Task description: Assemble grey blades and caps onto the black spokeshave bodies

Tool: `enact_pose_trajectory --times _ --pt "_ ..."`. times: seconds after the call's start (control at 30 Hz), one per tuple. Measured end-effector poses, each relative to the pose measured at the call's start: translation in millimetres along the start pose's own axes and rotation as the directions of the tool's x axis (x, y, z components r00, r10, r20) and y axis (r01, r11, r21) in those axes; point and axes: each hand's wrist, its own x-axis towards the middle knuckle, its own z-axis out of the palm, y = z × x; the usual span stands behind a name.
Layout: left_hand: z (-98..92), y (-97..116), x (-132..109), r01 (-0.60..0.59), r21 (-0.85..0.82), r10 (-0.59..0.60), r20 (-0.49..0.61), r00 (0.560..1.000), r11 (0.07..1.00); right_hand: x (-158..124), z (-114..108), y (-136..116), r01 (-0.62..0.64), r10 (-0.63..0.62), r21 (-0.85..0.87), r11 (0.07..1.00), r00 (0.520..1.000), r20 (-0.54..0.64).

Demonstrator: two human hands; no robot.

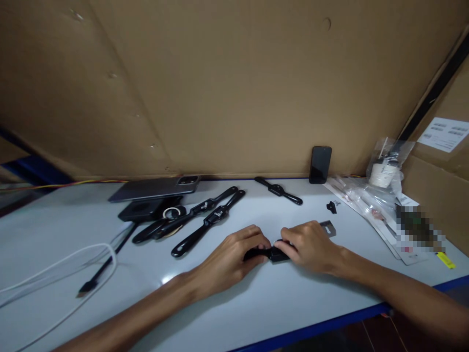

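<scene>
Both hands rest on the white table (256, 308) and grip one black smartwatch (273, 253) between them. My left hand (234, 256) has its fingers curled over the watch's left strap end. My right hand (311, 247) pinches the watch body from the right. Most of the watch is hidden under the fingers. A small grey metal piece (329, 227) lies just behind my right hand.
Two black watches (208, 221) lie to the left, a third (279, 190) at the back. A dark phone (156, 187) lies flat on a black box; another phone (320, 164) leans on the cardboard wall. Cables (73, 266) left, plastic bags (381, 195) right, a small black part (331, 207).
</scene>
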Motion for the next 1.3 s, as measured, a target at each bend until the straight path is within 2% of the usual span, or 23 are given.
enact_pose_trajectory --times 0.07,0.17,0.23,0.3,0.4,0.5,0.57,0.63,0.7,0.8,0.87,0.93,1.1,1.2,1.3 --pt "-1.3 2 0 0.012 0.004 -0.012 0.007 1.000 1.000 2 -8 9 -0.094 0.102 0.096 0.991 0.992 -0.077" --pt "-3.1 5 0 0.027 0.009 -0.028 0.022 0.999 1.000 4 -20 31 -0.205 0.238 0.155 0.966 0.941 -0.239" --pt "-3.6 4 -1 0.027 0.018 -0.027 0.021 0.999 0.999 5 -25 45 -0.237 0.265 0.124 0.964 0.909 -0.321" --pt "-3.2 3 -2 0.020 0.042 -0.021 0.015 1.000 0.999 5 -27 54 -0.263 0.279 0.094 0.960 0.897 -0.342" --pt "-2.1 0 -2 0.004 0.092 -0.005 0.012 1.000 0.996 3 -29 55 -0.253 0.267 0.089 0.963 0.931 -0.248" --pt "-2.1 -1 -2 -0.012 0.123 0.009 0.021 1.000 0.992 -1 -34 45 -0.109 0.110 0.128 0.986 0.994 0.001" --pt "-3.1 -1 -2 -0.020 0.135 0.014 0.043 0.999 0.991 -4 -38 38 -0.036 0.009 0.173 0.984 0.988 0.156" --pt "-4.3 0 -3 -0.026 0.137 0.018 0.054 0.998 0.990 -5 -40 34 -0.021 -0.026 0.196 0.980 0.972 0.234" --pt "-5.3 0 -4 -0.039 0.139 0.033 0.045 0.998 0.990 -5 -40 34 -0.044 0.004 0.179 0.983 0.977 0.214" --pt "-6.1 2 -5 -0.099 0.160 0.095 0.031 0.995 0.982 -2 -37 40 -0.140 0.133 0.087 0.986 0.988 0.079" --pt "-6.4 3 -6 -0.146 0.178 0.143 0.029 0.989 0.973 0 -35 45 -0.220 0.220 0.012 0.975 0.976 0.007" --pt "-6.4 6 -6 -0.203 0.200 0.196 0.053 0.979 0.959 3 -33 50 -0.253 0.253 -0.043 0.966 0.967 -0.015" --pt "-4.5 15 -3 -0.347 0.271 0.287 0.237 0.928 0.898 7 -17 56 -0.154 0.154 -0.010 0.988 0.988 0.016" --pt "-4.0 19 -1 -0.348 0.316 0.287 0.225 0.931 0.883 8 -7 57 -0.126 0.128 -0.029 0.992 0.987 0.100" --pt "-5.9 20 0 -0.313 0.376 0.261 0.184 0.948 0.872 10 -7 58 -0.123 0.126 -0.027 0.992 0.984 0.128"
